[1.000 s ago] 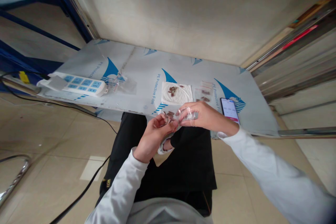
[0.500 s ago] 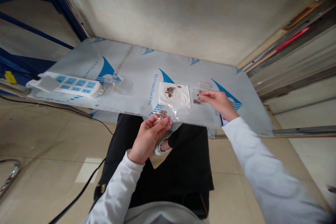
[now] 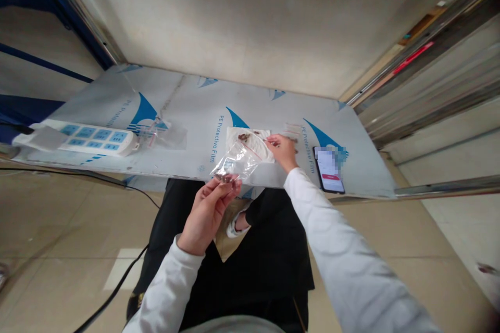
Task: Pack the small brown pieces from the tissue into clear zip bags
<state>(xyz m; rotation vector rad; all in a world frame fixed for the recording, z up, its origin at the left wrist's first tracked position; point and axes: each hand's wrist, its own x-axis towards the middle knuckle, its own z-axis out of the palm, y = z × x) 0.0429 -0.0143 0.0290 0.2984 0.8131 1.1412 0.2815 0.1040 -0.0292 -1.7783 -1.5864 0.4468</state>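
Observation:
My left hand [image 3: 209, 208] is closed on the lower end of a clear zip bag [image 3: 239, 164], with brown pieces inside near the fingertips. The bag's red-lined mouth spreads over a white tissue [image 3: 269, 156]. On the tissue lies a small pile of brown pieces [image 3: 244, 137], partly covered by the bag. My right hand [image 3: 283, 150] is over the tissue's right edge, thumb and finger pinched at the bag's mouth on what looks like a small dark piece. Behind this hand, another small clear bag [image 3: 292, 129] is partly hidden.
A phone [image 3: 328, 169] with a lit screen lies right of my right hand. At the left are a white power strip [image 3: 97, 138] with a plug and several clear bags [image 3: 164, 132]. The film-covered board [image 3: 195, 109] meets a wall behind; black cables run below left.
My right hand has moved left from the small bag at the right to the mouth of the held bag. The phone is now uncovered. The view has shifted slightly.

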